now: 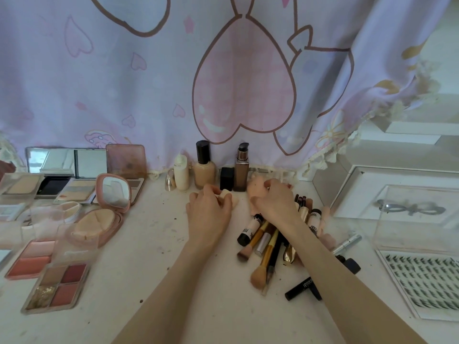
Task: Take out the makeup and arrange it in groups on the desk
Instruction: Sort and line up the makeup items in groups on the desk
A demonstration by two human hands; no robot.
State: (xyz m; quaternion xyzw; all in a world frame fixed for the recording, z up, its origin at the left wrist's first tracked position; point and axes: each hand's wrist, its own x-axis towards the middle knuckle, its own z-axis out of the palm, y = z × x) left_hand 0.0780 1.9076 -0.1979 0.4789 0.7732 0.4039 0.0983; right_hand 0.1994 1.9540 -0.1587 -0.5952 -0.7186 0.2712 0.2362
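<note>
White surface (154,244) under a lilac curtain (124,83). I see my left hand (208,209) with its grip curled, pinching a cream sponge (224,194) near the foundation bottles (204,167). Right hand (275,202) grip curled on a pink puff (255,188), above the brush pile (265,247). Palettes (57,284) grouped left.

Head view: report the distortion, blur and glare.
Head view: wide-angle lens bows the desk edges and stretches both forearms; soft, even daylight with faint shadows; the clear box on the right catches glare; palettes at the left edge are blurred.
</note>
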